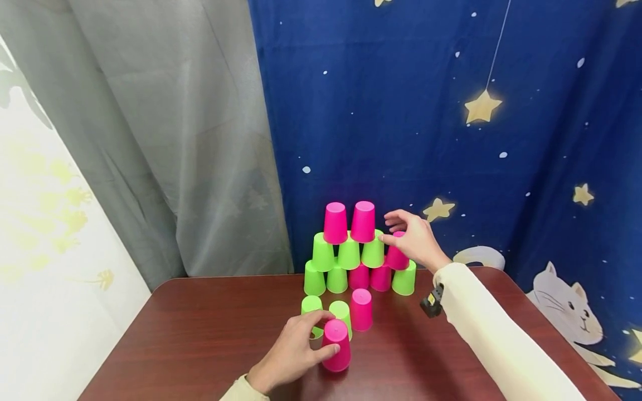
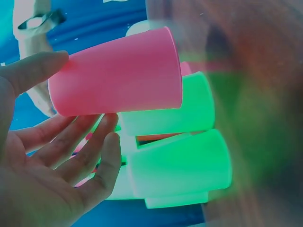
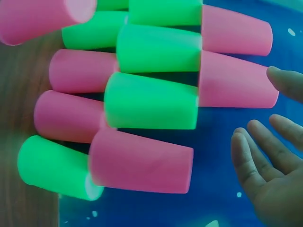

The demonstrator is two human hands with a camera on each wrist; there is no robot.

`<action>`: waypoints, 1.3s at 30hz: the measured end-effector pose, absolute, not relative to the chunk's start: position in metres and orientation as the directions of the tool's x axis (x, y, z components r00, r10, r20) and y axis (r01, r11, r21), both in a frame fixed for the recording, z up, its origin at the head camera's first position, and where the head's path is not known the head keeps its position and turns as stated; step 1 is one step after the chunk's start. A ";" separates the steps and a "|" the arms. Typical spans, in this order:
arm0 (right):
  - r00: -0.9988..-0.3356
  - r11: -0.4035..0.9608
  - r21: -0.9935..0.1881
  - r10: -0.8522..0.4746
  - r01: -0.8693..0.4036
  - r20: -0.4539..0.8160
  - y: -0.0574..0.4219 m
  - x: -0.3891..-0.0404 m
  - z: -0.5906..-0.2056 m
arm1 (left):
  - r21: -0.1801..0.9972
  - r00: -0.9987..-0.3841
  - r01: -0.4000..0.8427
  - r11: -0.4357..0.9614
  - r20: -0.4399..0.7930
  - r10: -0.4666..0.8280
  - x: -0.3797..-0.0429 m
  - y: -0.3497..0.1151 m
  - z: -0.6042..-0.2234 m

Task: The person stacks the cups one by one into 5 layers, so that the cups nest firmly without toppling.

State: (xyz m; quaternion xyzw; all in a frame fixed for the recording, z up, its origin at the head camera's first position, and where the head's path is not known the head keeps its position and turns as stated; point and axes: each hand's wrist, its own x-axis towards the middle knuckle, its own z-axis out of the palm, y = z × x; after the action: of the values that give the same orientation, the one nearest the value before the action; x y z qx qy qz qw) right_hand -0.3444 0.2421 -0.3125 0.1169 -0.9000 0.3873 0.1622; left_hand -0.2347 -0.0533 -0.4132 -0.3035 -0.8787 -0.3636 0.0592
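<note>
My left hand (image 1: 296, 348) grips an upside-down pink cup (image 1: 336, 346) between thumb and fingers, low at the front of the table. In the left wrist view the thumb lies on the cup's closed end and the fingertips are along its side. My right hand (image 1: 413, 239) is raised beside a cup pyramid, fingers spread and holding nothing. In the right wrist view its thumb tip is right at the closed end of the right-hand top pink cup (image 3: 239, 79). Another pink cup (image 1: 335, 223) stands to its left. Below them is a row of green cups (image 1: 323, 253) ending in a pink cup (image 1: 398, 257).
The pyramid's bottom row mixes green cups (image 1: 314, 278) and pink cups (image 1: 380, 277). Before it stand a green cup (image 1: 311, 303), another green cup (image 1: 341, 311) and a pink cup (image 1: 361, 311). The brown table (image 1: 210, 323) ends at a blue curtain (image 1: 381, 111).
</note>
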 end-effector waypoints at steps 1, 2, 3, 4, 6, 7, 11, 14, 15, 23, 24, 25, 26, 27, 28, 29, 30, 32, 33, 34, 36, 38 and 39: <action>-0.918 0.674 -0.655 -0.091 -0.342 0.386 0.243 -0.340 -0.316 | 0.605 -0.806 0.579 0.547 0.325 0.495 -0.235 -0.054 -0.411; -0.916 0.679 -0.647 -0.098 -0.348 0.390 0.245 -0.337 -0.319 | 0.608 -0.804 0.581 0.541 0.323 0.500 -0.236 -0.054 -0.408; -0.913 0.685 -0.636 -0.106 -0.355 0.394 0.246 -0.333 -0.323 | 0.609 -0.799 0.586 0.535 0.323 0.507 -0.236 -0.054 -0.405; -0.911 0.689 -0.628 -0.120 -0.362 0.395 0.247 -0.329 -0.328 | 0.613 -0.795 0.589 0.526 0.323 0.514 -0.237 -0.054 -0.403; -0.904 0.693 -0.610 -0.150 -0.385 0.400 0.247 -0.323 -0.337 | 0.619 -0.784 0.598 0.508 0.322 0.531 -0.239 -0.055 -0.397; -0.900 0.692 -0.603 -0.165 -0.398 0.404 0.247 -0.320 -0.341 | 0.621 -0.779 0.602 0.501 0.320 0.539 -0.239 -0.055 -0.394; -0.897 0.668 -0.610 -0.224 -0.426 0.381 0.244 -0.310 -0.360 | 0.622 -0.765 0.611 0.490 0.304 0.567 -0.245 -0.056 -0.378; -0.902 0.660 -0.620 -0.245 -0.424 0.356 0.239 -0.306 -0.374 | 0.608 -0.751 0.628 0.486 0.311 0.583 -0.251 -0.056 -0.363; -0.903 0.658 -0.623 -0.249 -0.423 0.350 0.237 -0.305 -0.378 | 0.600 -0.744 0.638 0.483 0.319 0.587 -0.253 -0.055 -0.357; -0.914 0.594 -0.697 -0.295 -0.402 0.277 0.220 -0.303 -0.408 | 0.591 -0.713 0.673 0.445 0.355 0.605 -0.273 -0.037 -0.319; -0.916 0.590 -0.702 -0.298 -0.398 0.268 0.218 -0.303 -0.411 | 0.595 -0.711 0.674 0.439 0.359 0.604 -0.276 -0.033 -0.315; -0.918 0.588 -0.707 -0.299 -0.393 0.262 0.217 -0.304 -0.414 | 0.595 -0.708 0.677 0.432 0.368 0.603 -0.280 -0.028 -0.312; -0.919 0.588 -0.708 -0.296 -0.391 0.261 0.216 -0.304 -0.416 | 0.600 -0.707 0.678 0.425 0.372 0.602 -0.283 -0.024 -0.309; -0.919 0.593 -0.704 -0.293 -0.390 0.263 0.215 -0.304 -0.418 | 0.604 -0.705 0.678 0.418 0.377 0.600 -0.286 -0.019 -0.305; -0.918 0.597 -0.698 -0.290 -0.395 0.270 0.214 -0.304 -0.420 | 0.608 -0.704 0.680 0.410 0.383 0.599 -0.289 -0.015 -0.302; -0.916 0.602 -0.692 -0.289 -0.399 0.277 0.213 -0.304 -0.422 | 0.609 -0.702 0.681 0.407 0.387 0.597 -0.292 -0.010 -0.299; -0.914 0.606 -0.684 -0.288 -0.406 0.287 0.213 -0.303 -0.423 | 0.610 -0.700 0.683 0.401 0.391 0.598 -0.295 -0.006 -0.296; -0.909 0.602 -0.682 -0.288 -0.416 0.301 0.212 -0.303 -0.425 | 0.618 -0.703 0.679 0.395 0.393 0.593 -0.301 0.003 -0.289; -0.909 0.598 -0.684 -0.289 -0.417 0.302 0.212 -0.303 -0.426 | 0.618 -0.705 0.679 0.397 0.395 0.589 -0.304 0.007 -0.285; -0.907 0.596 -0.684 -0.292 -0.420 0.302 0.213 -0.303 -0.427 | 0.618 -0.708 0.676 0.401 0.396 0.584 -0.307 0.011 -0.282; -0.907 0.596 -0.684 -0.300 -0.421 0.296 0.213 -0.303 -0.427 | 0.616 -0.716 0.672 0.411 0.398 0.574 -0.314 0.019 -0.275; -0.908 0.602 -0.680 -0.305 -0.418 0.287 0.214 -0.303 -0.427 | 0.603 -0.724 0.670 0.433 0.404 0.559 -0.321 0.027 -0.271; -0.910 0.610 -0.676 -0.302 -0.414 0.284 0.214 -0.303 -0.428 | 0.598 -0.731 0.666 0.446 0.404 0.550 -0.325 0.030 -0.269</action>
State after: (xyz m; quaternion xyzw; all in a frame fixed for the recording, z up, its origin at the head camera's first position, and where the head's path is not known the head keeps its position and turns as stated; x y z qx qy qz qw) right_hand -0.3029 0.2136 -0.4277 0.2003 -0.8943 0.3938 0.0708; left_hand -0.3252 0.0304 -0.2690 -0.3589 -0.8470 -0.3848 0.0752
